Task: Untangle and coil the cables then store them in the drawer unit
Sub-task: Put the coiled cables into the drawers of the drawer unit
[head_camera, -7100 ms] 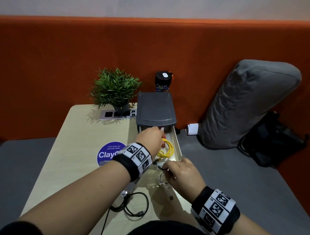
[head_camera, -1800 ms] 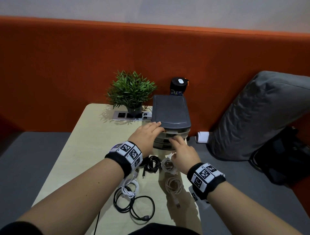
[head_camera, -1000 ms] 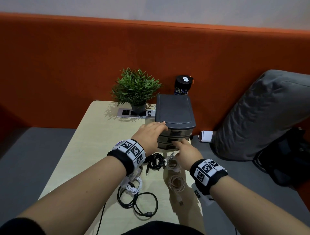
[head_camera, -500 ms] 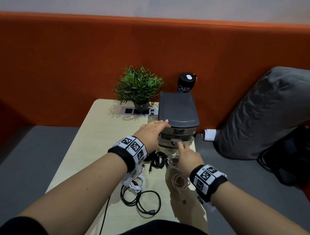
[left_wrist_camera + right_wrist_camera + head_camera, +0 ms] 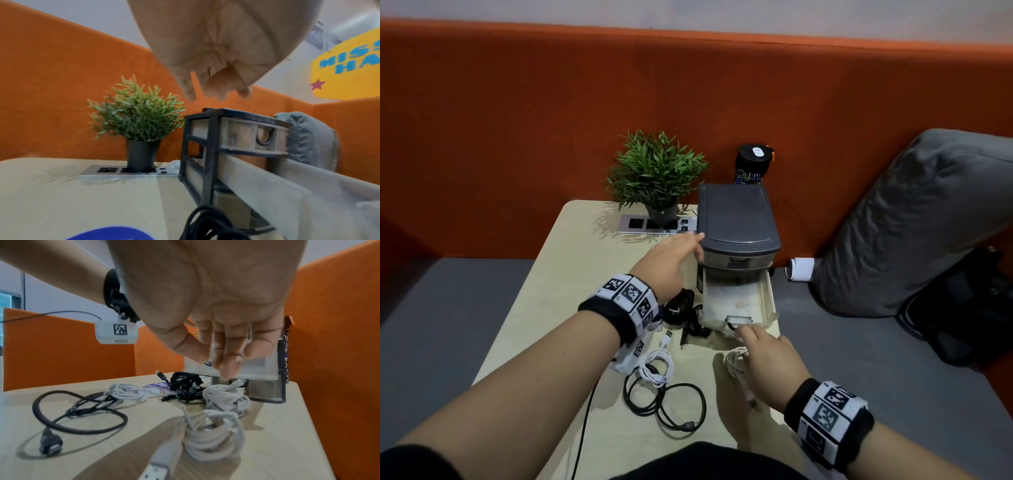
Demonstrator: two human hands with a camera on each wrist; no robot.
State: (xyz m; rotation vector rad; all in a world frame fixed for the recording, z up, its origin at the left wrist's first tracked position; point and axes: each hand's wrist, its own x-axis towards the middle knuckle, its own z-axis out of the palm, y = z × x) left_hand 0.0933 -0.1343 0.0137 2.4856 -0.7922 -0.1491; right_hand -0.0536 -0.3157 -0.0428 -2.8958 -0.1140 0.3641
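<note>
At the front lip of the pulled-out clear drawer (image 5: 738,301), the right hand (image 5: 768,359) pinches the handle between thumb and fingers (image 5: 228,365); the drawer looks bare inside, though the dim view leaves this unsure. Against the upper left corner of the grey drawer unit (image 5: 738,219) the left hand (image 5: 671,263) rests with straight, relaxed fingers (image 5: 697,238); on the worktop (image 5: 571,274) before the unit lie a black cable bundle (image 5: 681,310), a white coil (image 5: 655,365), a loose black cable (image 5: 671,404) and two more white coils (image 5: 213,433) under the right hand; a potted plant (image 5: 655,171) stands behind.
</note>
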